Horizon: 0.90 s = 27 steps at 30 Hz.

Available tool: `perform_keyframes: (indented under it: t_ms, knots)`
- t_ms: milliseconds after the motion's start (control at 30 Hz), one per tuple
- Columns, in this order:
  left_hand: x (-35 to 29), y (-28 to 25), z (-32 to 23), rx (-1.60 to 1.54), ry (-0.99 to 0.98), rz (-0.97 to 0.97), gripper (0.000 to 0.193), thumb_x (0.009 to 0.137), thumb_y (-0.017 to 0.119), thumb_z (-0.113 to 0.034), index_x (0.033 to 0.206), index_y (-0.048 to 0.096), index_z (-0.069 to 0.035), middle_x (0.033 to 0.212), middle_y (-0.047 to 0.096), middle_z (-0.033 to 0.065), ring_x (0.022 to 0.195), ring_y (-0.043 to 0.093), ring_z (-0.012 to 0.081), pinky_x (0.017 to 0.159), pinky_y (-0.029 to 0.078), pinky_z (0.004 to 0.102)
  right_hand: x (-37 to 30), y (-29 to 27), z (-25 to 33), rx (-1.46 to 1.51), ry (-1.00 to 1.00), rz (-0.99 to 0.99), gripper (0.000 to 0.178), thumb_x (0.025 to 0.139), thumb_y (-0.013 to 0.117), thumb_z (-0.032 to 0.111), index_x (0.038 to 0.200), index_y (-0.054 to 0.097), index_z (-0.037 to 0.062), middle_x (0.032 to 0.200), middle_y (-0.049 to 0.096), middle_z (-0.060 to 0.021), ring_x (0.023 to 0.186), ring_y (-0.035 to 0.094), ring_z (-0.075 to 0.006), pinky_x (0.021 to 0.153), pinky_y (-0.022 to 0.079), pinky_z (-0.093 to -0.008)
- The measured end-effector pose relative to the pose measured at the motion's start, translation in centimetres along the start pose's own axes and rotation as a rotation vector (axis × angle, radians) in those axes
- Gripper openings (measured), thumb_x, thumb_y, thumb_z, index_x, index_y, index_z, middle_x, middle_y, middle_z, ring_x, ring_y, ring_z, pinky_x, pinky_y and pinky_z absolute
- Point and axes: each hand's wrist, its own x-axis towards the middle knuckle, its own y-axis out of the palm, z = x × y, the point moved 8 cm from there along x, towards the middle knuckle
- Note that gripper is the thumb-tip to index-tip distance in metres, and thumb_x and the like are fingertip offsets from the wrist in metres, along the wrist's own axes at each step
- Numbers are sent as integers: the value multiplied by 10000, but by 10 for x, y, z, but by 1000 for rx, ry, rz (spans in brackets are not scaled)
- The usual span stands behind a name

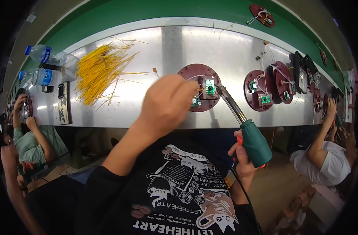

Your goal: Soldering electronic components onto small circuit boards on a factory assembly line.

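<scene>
My right hand (244,158) is closed round the green handle of a soldering iron (252,138). Its metal tip meets the edge of a small green circuit board (210,87) on a dark red round plate (204,106). Over the left part of that plate, my left hand (167,100) is pinched together beside the board. Thin wires show at its fingertips, but the hand itself hides what it grips. A small orange-brown piece on a white wire (155,70) sticks out behind this hand.
Yellow wires (102,74) lie heaped at left, by a phone (63,102) and plastic bottles (47,76). More red plates with boards (259,91) stand at right, near a black device (301,72). Another plate (262,15) rests on the green strip. People work at both sides.
</scene>
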Motion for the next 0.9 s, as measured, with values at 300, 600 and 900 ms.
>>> perform_keyframes:
  t_ms: [300,600,900]
  knots:
    - [-26,39,4,-29,-81,-84,157,756,744,53,904,693,40,804,651,130,646,632,271,549,498,356,-3,2,-7,-19,64,91,398,889,630,87,1233,568,-103,1108,641,-229,601,606,-197,498,518,-285]
    - [-19,45,5,60,-30,-45,169,696,720,-6,853,660,-24,734,519,47,620,540,201,495,447,324,3,7,0,-90,78,112,417,892,598,79,1261,542,-106,1071,630,-224,608,586,-191,501,504,-282]
    - [-17,45,4,62,-126,74,165,757,753,23,911,698,4,779,627,91,640,617,253,548,493,343,-5,-6,-6,-85,238,-69,338,779,691,66,1075,668,-96,781,679,-96,592,652,-141,594,531,-262]
